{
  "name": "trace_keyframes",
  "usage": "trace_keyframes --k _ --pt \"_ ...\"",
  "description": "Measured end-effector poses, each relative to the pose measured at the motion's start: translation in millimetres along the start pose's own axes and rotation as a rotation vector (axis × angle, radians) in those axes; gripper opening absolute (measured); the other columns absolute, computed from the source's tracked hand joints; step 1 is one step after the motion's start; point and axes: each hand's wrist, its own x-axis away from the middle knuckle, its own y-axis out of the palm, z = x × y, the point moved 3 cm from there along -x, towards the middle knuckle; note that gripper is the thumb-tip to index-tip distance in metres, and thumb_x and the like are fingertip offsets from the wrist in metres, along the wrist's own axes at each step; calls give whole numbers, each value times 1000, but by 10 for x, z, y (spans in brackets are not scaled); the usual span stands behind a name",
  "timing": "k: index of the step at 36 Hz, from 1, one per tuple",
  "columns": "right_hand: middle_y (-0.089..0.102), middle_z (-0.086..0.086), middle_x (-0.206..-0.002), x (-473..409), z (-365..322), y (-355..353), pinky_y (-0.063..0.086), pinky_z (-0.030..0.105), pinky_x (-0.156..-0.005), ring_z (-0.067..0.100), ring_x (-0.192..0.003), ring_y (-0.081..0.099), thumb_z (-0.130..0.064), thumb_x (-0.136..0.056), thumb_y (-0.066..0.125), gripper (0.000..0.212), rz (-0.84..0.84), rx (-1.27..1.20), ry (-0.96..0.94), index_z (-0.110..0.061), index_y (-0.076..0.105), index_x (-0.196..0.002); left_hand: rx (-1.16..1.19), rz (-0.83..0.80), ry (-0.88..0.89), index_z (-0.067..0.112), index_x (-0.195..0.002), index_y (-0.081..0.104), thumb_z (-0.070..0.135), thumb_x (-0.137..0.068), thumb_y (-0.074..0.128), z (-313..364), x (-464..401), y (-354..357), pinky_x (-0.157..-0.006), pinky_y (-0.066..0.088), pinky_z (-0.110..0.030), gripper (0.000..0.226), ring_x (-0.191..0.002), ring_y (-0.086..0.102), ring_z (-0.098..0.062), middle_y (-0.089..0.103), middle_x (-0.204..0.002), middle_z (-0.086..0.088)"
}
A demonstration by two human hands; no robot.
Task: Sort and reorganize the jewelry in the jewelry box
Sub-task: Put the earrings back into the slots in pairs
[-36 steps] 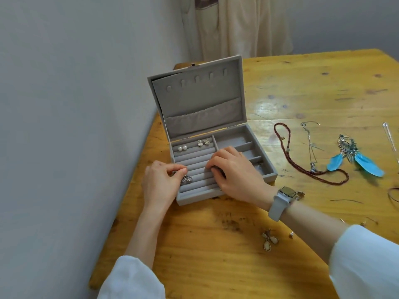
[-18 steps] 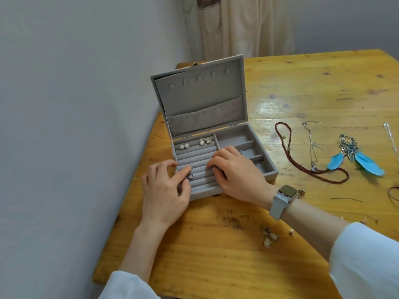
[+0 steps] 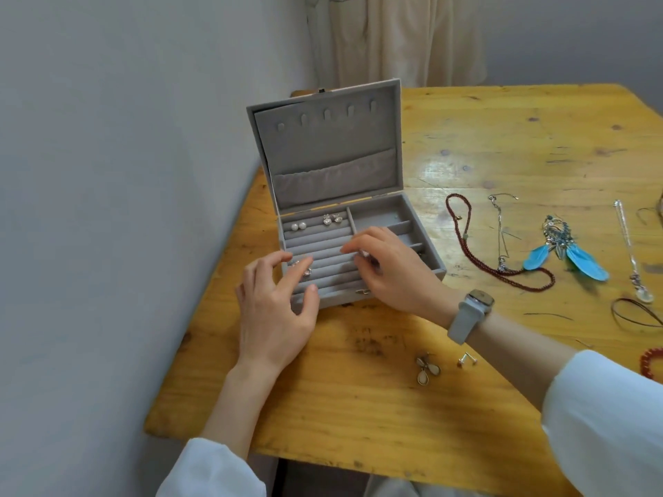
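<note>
Evidently the person is seating small pieces into the padded ring rolls of the grey jewelry box [image 3: 436, 270], which sits open on the wooden table [image 3: 358, 407] with its lid propped upright, so both hands can work inside it.

The left hand [image 3: 276, 310] hovers over the near-left corner of the box with its fingers loosely spread and nearly straight, holding nothing. Just under its fingertips [image 3: 308, 260] a small silver earring [image 3: 306, 271] sits tucked between two rolls, probably placed there so the slot grips its post. The right hand [image 3: 391, 270] rests across the middle of the rolls with fingers curled down; it appears to pinch something small and shiny against the padding, though what that is I cannot tell, since the fingers cover it.

Beyond both sets of fingertips, in the farthest roll, two pairs are already lined up: two pearl studs [image 3: 298, 226] and two silver drop earrings [image 3: 332, 219]. Pairs are kept side by side, which suits sorting.

Nearer than the right wrist, on the bare wood, lie one pale petal-shaped earring [image 3: 426, 370] and one small stud [image 3: 467, 360]. Well to the right of the right hand's fingers wait one dark red bead necklace [image 3: 502, 270], one thin silver chain [image 3: 501, 231] and one pair of blue feather earrings [image 3: 567, 252], all still outside the box.
</note>
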Motion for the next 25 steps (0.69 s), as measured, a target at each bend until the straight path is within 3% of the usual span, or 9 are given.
trace_keyframes --k 3,6,11,16,21,25 --pt "60 7 -107 158 -13 -180 44 26 -86 18 -104 51 -6 -89 48 23 30 -27 -2 -8 61 -108 112 20 25 20 -114 63 33 -83 47 214 125 18 -92 38 -32 37 -110 44 -17 53 -113 -2" --pt "61 7 -102 371 25 -412 44 23 -82 18 -98 53 -5 -88 49 22 76 2 22 -6 63 -105 191 24 56 17 -110 65 29 -85 48 449 250 76 -90 41 -31 32 -102 49 -14 56 -105 1" --pt "61 4 -93 763 317 -743 39 23 -74 20 -89 53 1 -87 51 22 115 99 220 -8 64 -102 315 -138 110 16 -110 64 29 -86 44 825 365 303 -87 44 -25 34 -99 51 -6 61 -102 4" --pt "56 0 -92 1034 523 -877 44 32 -80 19 -88 52 -3 -87 53 20 21 178 365 -11 65 -102 225 -216 72 21 -104 69 32 -85 46 925 345 593 -88 36 -30 31 -104 52 -11 64 -105 6" --pt "48 -5 -96 1068 546 -823 35 23 -81 14 -92 46 -9 -88 55 24 -81 169 378 -14 62 -109 191 -219 39 22 -105 69 22 -88 55 907 310 658 -89 28 -26 22 -109 46 -10 61 -110 7" --pt "47 -3 -100 1049 552 -754 35 22 -80 12 -93 43 -12 -89 55 19 -124 186 353 -15 63 -106 189 -219 41 23 -105 69 32 -87 44 901 324 649 -89 28 -26 32 -108 46 -10 61 -109 9"
